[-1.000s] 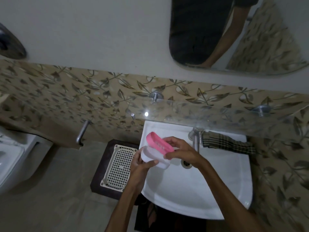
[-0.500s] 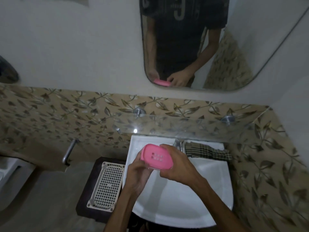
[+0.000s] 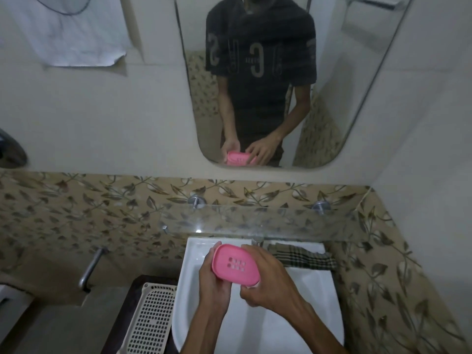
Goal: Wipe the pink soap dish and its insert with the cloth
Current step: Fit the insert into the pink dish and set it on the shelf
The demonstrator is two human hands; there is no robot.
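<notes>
The pink soap dish point(image 3: 235, 265) with its slotted pink insert on top is held over the white sink point(image 3: 255, 325), tilted toward me. My left hand point(image 3: 213, 282) grips its left end from below. My right hand point(image 3: 270, 279) grips its right end, fingers curled round the edge; a white lower part is mostly hidden under that hand. The checked cloth point(image 3: 304, 259) lies folded on the sink's back right rim, apart from both hands.
A glass shelf point(image 3: 268, 223) juts out just above the sink's back edge. A tap point(image 3: 256, 241) peeks out under it. A white plastic grid tray point(image 3: 150, 320) rests on a dark stand left of the sink. The mirror point(image 3: 268, 80) reflects a person.
The pink insert went from tilted up off the white base to seated flat on it. The dish now faces me, and my view has lifted to show more of the mirror.
</notes>
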